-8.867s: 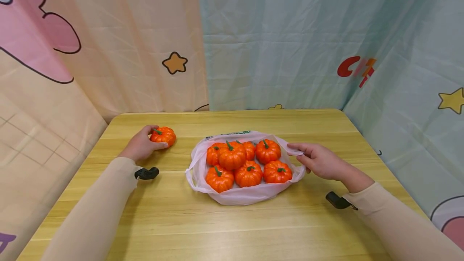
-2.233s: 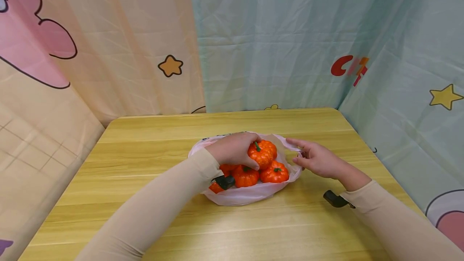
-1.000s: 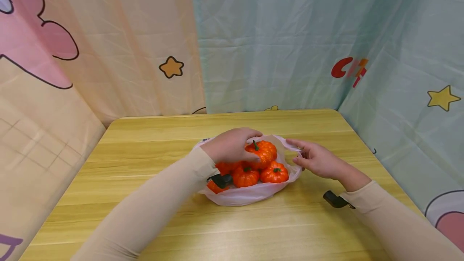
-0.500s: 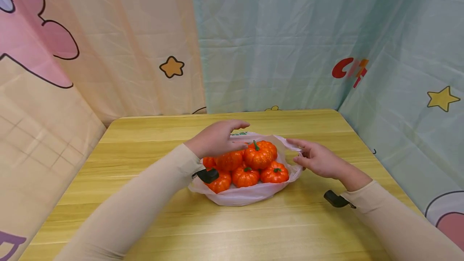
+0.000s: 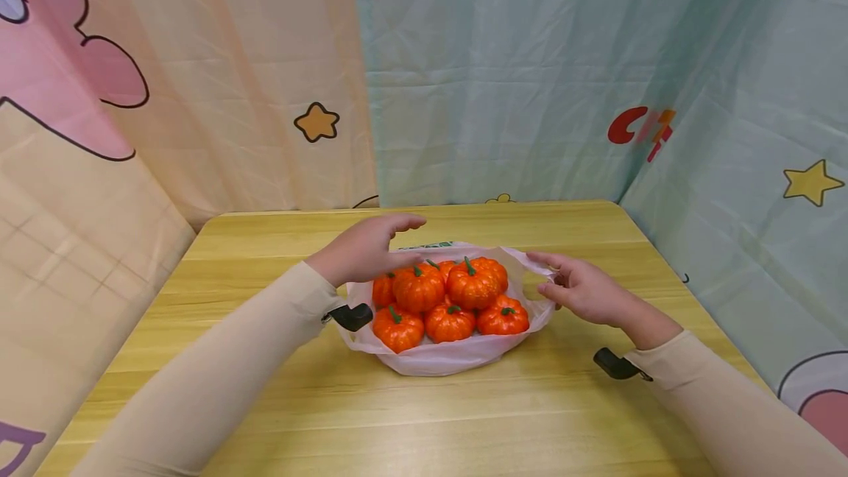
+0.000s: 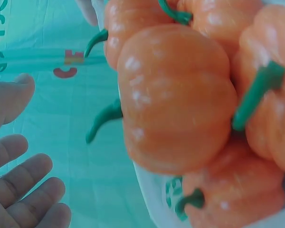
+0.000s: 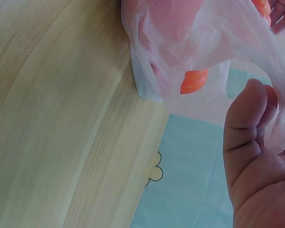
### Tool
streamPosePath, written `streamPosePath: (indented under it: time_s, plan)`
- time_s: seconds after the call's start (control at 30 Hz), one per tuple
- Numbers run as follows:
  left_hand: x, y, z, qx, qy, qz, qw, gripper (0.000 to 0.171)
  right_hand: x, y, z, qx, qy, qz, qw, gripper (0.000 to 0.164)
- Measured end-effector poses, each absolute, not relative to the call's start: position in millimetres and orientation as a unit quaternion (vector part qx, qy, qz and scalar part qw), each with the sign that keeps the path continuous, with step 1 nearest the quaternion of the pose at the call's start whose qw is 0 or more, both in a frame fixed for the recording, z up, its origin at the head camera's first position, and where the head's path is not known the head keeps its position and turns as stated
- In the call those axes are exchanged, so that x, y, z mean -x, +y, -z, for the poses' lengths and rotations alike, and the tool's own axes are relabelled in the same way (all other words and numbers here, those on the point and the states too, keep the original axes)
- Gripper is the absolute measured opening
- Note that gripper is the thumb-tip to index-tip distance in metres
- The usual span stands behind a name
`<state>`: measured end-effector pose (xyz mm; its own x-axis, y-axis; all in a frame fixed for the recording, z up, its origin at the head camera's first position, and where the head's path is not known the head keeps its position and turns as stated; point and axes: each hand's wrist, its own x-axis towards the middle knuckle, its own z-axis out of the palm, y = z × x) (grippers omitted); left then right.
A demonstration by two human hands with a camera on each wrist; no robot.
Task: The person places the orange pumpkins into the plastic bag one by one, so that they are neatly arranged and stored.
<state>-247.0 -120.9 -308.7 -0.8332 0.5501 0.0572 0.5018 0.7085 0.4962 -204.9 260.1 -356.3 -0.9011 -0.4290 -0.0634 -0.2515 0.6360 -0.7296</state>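
In the head view a thin white plastic bag [image 5: 440, 361] lies wide-mouthed on the table, holding several small orange pumpkins with green stems. One pumpkin [image 5: 473, 285] rests on top of others, right of another raised pumpkin [image 5: 419, 288]. My left hand [image 5: 364, 247] hovers over the bag's left rim, thumb and fingers spread apart, holding nothing. The left wrist view shows its fingertips [image 6: 40, 190] apart from the pumpkins. On the right side, my right hand [image 5: 583, 289] pinches the bag's handle [image 7: 278, 90], which the right wrist view shows stretched upward between thumb and fingers.
The wooden table [image 5: 464, 425] extends on every side of the bag. Cartoon-printed curtains [image 5: 503, 94] hang behind its far edge and along both sides. A black wrist mount [image 5: 351, 317] sticks out from the left sleeve, another mount [image 5: 615, 364] from the right.
A pumpkin that my left hand held outside the bag at the left now sits on the pile. That hand has released it and drawn back leftward; the right hand stays at the rim.
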Motion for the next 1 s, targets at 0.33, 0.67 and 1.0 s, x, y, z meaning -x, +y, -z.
streamPosePath:
  time_s: [0.33, 0.67, 1.0]
  plan:
    - [248.0, -151.7, 309.9, -0.255, 0.937, -0.236, 0.033, 0.068, 205.4, 261.7, 356.0, 0.176, 0.896, 0.395, 0.104, 0.058]
    - [247.4, -184.2, 316.4, -0.223, 0.948, -0.225, 0.026, 0.068, 205.3, 264.4, 353.9, 0.177, 0.889, 0.415, 0.084, 0.055]
    - [243.5, -222.4, 325.0, -0.189, 0.961, -0.201, 0.031, 0.069, 205.6, 272.2, 353.1, 0.179, 0.890, 0.419, 0.031, 0.049]
